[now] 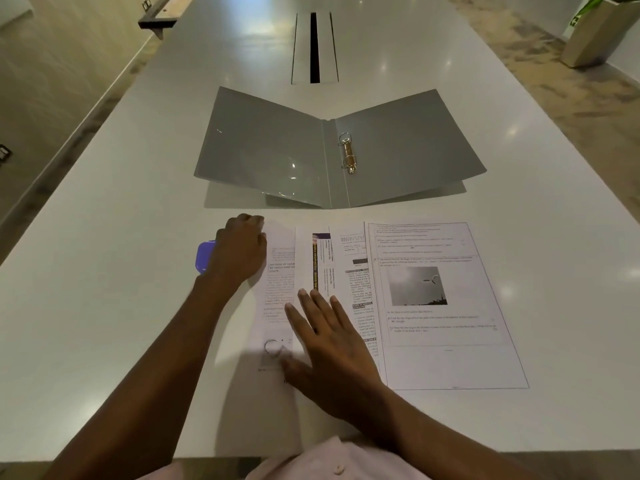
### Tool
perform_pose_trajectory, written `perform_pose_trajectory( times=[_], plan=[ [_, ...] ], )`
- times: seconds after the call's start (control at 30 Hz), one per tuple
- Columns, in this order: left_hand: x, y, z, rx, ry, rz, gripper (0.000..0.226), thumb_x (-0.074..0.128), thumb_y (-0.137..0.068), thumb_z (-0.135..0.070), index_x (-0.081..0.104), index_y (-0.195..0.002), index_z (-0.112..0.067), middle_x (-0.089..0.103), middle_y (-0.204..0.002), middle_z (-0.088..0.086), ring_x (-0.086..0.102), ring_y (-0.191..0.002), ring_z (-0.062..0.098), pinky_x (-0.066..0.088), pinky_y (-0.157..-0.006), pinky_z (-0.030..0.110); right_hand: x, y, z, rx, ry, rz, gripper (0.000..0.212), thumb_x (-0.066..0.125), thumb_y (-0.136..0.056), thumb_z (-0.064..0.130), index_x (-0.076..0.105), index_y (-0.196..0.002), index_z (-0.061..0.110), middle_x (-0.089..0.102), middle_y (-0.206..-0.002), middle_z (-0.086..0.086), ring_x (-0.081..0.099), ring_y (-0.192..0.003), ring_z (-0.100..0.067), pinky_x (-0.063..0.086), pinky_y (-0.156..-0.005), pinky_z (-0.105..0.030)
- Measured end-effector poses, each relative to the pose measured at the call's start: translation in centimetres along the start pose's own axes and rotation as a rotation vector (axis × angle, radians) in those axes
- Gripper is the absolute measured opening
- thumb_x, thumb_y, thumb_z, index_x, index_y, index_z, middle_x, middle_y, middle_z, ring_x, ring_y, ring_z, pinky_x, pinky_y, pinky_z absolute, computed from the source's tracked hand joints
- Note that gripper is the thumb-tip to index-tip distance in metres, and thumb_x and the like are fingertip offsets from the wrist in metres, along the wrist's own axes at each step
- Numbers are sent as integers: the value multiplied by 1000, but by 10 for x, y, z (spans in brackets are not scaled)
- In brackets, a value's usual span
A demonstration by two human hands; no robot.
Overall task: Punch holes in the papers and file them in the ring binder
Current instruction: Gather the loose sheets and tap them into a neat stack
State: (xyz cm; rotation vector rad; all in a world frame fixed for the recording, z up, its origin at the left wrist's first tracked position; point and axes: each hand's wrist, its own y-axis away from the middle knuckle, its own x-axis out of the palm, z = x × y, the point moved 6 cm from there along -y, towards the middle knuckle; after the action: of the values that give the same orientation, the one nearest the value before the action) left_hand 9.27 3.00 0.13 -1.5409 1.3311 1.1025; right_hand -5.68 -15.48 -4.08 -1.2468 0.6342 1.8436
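Note:
A grey ring binder (270, 147) lies open on the white table (104, 323), its two metal rings (348, 154) standing up right of the spine. Several printed papers are spread in an overlapping row in front of it; the rightmost sheet (446, 341) shows a grey photo. My left hand (240, 252) rests over a purple hole punch (204, 256) at the left edge of the leftmost sheet (277, 282); most of the punch is hidden under the hand. My right hand (329, 344) lies flat, fingers spread, on the overlapping sheets.
A long cable slot (314, 46) runs down the table's middle behind the binder. A planter box (599, 32) stands on the floor at the far right. The table's near edge is just below my arms.

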Motion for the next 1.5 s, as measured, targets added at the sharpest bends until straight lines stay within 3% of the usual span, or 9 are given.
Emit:
perform_pose_trajectory(
  times=[0.13,0.33,0.5,0.6,0.8,0.93,1.1,1.37,1.5],
  plan=[
    [-2,-8,-2,-80,86,5,32,52,-104,-16,71,-127,-6,71,-127,18,65,-114,38,47,-104,51,0,-1,0,5,29,18,73,32,-102,63,26,-164,24,11,-175,-4,3,-162,-22,4,-131,-45],
    [-6,-7,1,-176,326,20,37,63,-103,-21,62,-136,-5,75,-111,14,63,-93,22,45,-92,31,-3,0,1,14,-15,28,72,30,-103,61,23,-165,26,7,-175,-1,-2,-162,-18,5,-131,-45],
    [-9,-6,8,-182,298,47,16,69,-97,-17,74,-95,-2,69,-89,8,62,-85,27,47,-82,32,-8,2,-3,14,-93,-14,72,35,-104,53,20,-166,20,11,-175,-4,2,-162,-18,11,-131,-43],
    [-14,-5,5,-178,366,53,15,68,-98,-17,72,-100,-3,71,-96,8,65,-88,27,45,-82,32,-9,5,-5,35,-118,-53,69,20,-108,59,20,-166,21,15,-175,-1,4,-162,-14,12,-131,-41],
    [-1,20,9,-428,824,134,21,72,-96,-22,66,-112,-11,76,-105,13,75,-95,31,58,-77,41,-24,9,-19,194,-390,-122,58,31,-105,43,28,-162,32,23,-171,15,10,-157,3,8,-131,-31],
    [12,45,16,-483,917,188,12,69,-98,-14,72,-105,-4,81,-98,14,78,-89,31,56,-77,42,-31,13,-37,155,-166,-171,60,33,-105,28,28,-164,19,25,-172,3,11,-160,-8,6,-131,-36],
    [29,72,6,-493,1063,156,18,61,-104,-7,69,-119,-9,79,-110,5,77,-100,24,62,-83,37,-22,20,-47,76,139,-105,59,34,-104,30,35,-161,16,28,-171,-3,11,-161,-23,13,-127,-57],
    [29,81,-2,-528,1098,31,15,54,-109,-24,69,-108,-20,79,-104,5,79,-92,22,64,-84,41,-18,11,-22,46,223,-150,54,40,-104,33,47,-155,17,44,-163,-4,26,-158,-30,18,-122,-66],
    [27,81,-3,-524,997,48,38,63,-104,-30,61,-139,-16,73,-130,6,74,-113,27,61,-98,49,-11,2,-10,52,210,-153,52,43,-105,33,47,-155,17,43,-164,-6,27,-157,-30,11,-122,-64]
  ],
)
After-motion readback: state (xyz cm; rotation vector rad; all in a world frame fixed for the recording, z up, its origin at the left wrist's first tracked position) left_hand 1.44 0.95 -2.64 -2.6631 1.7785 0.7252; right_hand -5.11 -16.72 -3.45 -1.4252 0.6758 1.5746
